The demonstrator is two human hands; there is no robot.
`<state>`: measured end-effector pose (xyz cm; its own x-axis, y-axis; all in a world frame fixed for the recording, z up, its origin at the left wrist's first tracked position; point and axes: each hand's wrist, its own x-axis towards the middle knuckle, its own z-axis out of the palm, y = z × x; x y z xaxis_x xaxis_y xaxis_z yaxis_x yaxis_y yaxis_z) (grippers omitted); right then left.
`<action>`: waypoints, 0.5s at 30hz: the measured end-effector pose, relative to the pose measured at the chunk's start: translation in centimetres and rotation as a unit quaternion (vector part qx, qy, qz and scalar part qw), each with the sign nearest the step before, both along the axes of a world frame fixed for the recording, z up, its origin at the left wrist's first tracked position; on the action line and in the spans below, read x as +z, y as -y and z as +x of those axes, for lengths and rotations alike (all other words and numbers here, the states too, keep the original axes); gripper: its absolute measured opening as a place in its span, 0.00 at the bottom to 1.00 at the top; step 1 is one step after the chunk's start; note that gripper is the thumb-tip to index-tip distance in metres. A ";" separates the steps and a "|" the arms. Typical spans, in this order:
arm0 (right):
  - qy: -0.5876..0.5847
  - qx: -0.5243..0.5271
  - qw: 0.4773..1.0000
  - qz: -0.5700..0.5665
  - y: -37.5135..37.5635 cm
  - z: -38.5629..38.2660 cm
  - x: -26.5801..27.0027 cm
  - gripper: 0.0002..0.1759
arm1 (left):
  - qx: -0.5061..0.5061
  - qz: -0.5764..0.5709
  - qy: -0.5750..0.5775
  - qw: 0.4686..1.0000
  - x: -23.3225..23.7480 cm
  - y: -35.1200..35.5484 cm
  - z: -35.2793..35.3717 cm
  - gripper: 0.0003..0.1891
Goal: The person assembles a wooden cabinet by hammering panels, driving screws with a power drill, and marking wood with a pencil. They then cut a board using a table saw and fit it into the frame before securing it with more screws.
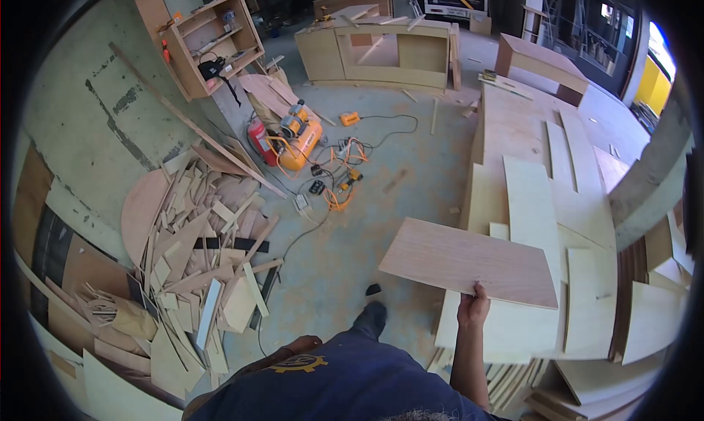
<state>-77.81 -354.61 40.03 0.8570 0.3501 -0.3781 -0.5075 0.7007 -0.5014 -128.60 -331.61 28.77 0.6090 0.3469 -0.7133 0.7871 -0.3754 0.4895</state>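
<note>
My right hand grips a rectangular plywood panel by its near edge, with the thumb on the top face. Reddish-brown and bare, the panel is held out in front of me to the right, overlapping the pale sheets on a long bench in this view. My left hand hangs low at my left side, away from the panel, beside my dark shirt. Its fingers are mostly hidden.
Offcuts lie heaped against the left wall. An orange air compressor, a red fire extinguisher and tangled cables stand or lie on the floor ahead. Farther back is a wooden counter. More boards are stacked at right.
</note>
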 end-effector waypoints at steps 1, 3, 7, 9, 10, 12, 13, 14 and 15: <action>-0.007 -0.001 1.000 -0.008 -2.5 2.0 0.1 0.28 | -0.047 -0.006 0.046 0.998 -1.4 -2.7 1.5 0.21; -0.003 -0.004 1.000 -0.001 -7.4 6.0 -0.3 0.27 | -0.076 0.034 0.072 0.994 -3.3 -7.7 4.6 0.22; 0.055 -0.036 0.996 0.066 -15.7 14.0 -2.3 0.26 | 0.043 -0.023 0.178 0.983 -6.7 -20.1 11.3 0.26; 0.026 -0.038 0.998 0.040 -17.3 17.8 -2.6 0.29 | -0.151 0.062 -0.163 0.973 -4.6 -25.3 17.5 0.28; 0.001 -0.045 0.999 0.028 -18.3 19.2 -2.2 0.29 | -0.212 0.074 -0.146 0.963 -5.2 -28.7 20.5 0.29; -0.047 -0.068 0.997 0.006 -20.0 21.0 -1.3 0.26 | -0.209 0.098 0.005 0.973 -2.5 -35.0 27.8 0.25; -0.054 -0.077 0.996 -0.001 -20.7 21.8 -1.1 0.26 | -0.129 0.116 0.113 0.978 0.0 -37.7 31.9 0.20; -0.047 -0.091 0.995 -0.001 -21.7 22.8 -1.1 0.26 | -0.058 0.113 0.133 0.983 2.6 -40.2 36.3 0.18; -0.038 -0.103 0.994 0.000 -22.7 24.1 -1.0 0.26 | -0.010 0.098 0.120 0.988 5.8 -42.7 41.1 0.19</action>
